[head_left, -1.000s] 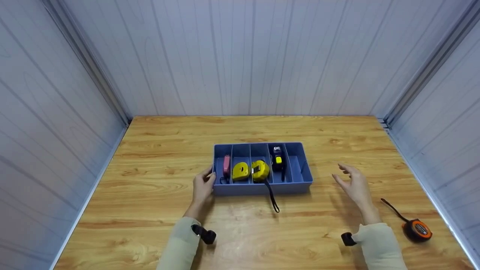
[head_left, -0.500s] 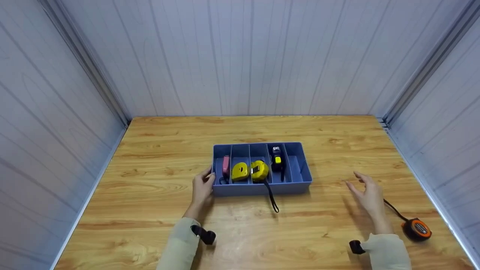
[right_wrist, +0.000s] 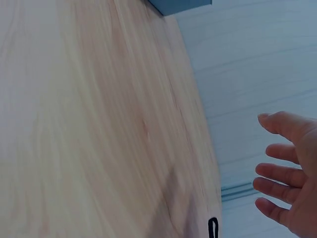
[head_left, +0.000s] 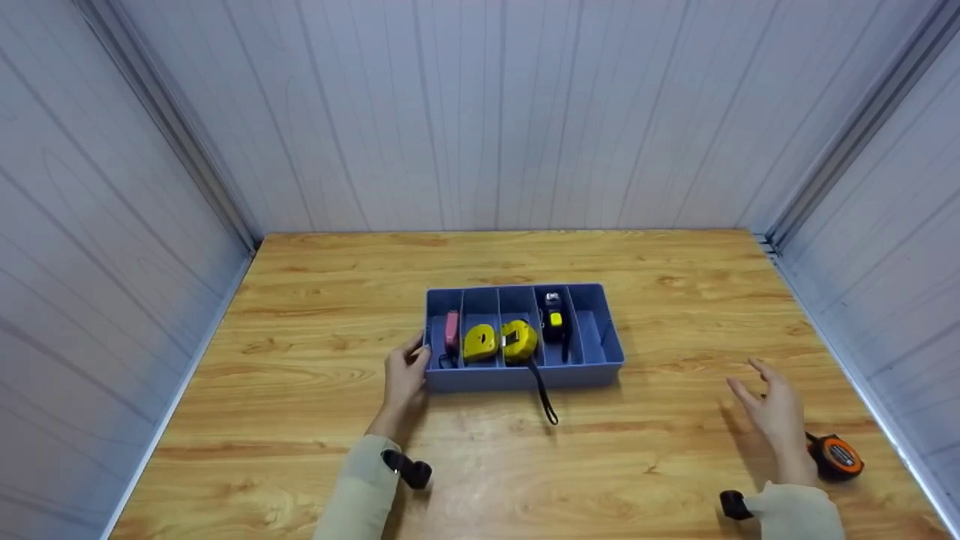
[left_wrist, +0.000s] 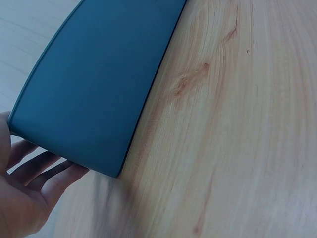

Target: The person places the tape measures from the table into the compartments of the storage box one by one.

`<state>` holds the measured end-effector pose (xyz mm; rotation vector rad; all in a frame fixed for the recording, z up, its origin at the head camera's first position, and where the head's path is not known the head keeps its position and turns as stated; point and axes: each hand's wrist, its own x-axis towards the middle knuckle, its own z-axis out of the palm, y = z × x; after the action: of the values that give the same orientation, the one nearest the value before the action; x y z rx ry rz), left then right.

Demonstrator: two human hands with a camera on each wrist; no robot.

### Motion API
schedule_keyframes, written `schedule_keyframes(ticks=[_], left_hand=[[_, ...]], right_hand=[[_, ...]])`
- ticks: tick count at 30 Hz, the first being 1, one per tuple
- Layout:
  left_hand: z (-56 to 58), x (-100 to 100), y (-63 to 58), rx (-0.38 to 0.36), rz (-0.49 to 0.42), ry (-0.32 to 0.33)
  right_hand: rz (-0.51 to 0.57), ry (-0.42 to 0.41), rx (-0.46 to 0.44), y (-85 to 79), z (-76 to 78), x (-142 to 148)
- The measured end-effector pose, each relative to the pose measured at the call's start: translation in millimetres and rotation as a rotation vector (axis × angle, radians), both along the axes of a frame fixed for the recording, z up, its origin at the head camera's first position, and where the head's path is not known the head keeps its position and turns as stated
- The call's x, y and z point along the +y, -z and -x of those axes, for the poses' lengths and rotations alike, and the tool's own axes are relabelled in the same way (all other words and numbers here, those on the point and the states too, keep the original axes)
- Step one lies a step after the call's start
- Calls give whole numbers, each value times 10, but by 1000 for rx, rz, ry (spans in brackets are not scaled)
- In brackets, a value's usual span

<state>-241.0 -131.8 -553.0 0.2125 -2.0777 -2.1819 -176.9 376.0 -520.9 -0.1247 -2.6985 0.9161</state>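
Observation:
A blue divided box stands mid-table. My left hand grips its left end, thumb at the rim and fingers along the outer end wall. From left to right its compartments hold a pink tape measure, a yellow one, a second yellow tape measure and a black one with a yellow button. The rightmost compartment shows bare. Holding nothing, my right hand hovers over the table with fingers spread, just left of an orange and black tape measure.
The second yellow tape measure's black strap hangs over the box's front wall. In the right wrist view, a black strap loop shows below my fingers. White panels enclose the wooden table at the back and sides.
My right hand has moved right and toward me, away from the box and closer to the orange and black tape measure, now covering most of its strap. My left hand and the box stay put.

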Motion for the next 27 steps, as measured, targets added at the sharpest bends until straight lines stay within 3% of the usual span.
schedule_keyframes(ticks=[4, 11, 27], left_hand=[[-4, -6, 1, -1, 15, 7], [-14, -24, -3, 40, 160, 3], [-7, -19, -11, 23, 168, 1]], right_hand=[[24, 38, -37, 1, -66, 84], [41, 94, -88, 40, -185, 230], [60, 207, -202, 95, -409, 563]])
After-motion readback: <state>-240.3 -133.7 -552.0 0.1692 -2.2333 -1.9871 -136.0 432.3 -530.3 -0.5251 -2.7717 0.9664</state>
